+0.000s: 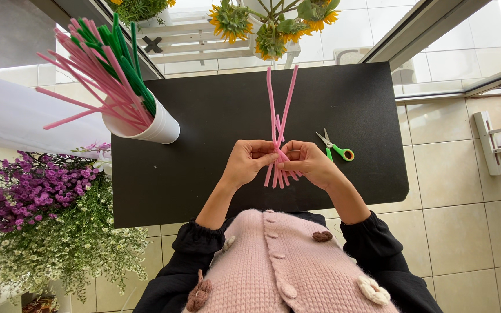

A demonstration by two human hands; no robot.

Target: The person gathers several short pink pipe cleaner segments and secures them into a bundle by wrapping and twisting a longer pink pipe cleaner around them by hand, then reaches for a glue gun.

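A big black table (204, 174) fills the middle. At its left side are purple and white flowers (36, 220). A white cup (152, 127) stands on the table's left corner, full of pink and green fuzzy sticks (108, 64). Yellow sunflowers (271, 26) sit past the far edge. Over the middle of the table, the left hand (249, 161) and the right hand (308, 162) are both closed tight, pinching a bunch of pink fuzzy sticks (278, 116) between them. Small green scissors (336, 148) lie just beside the right hand.
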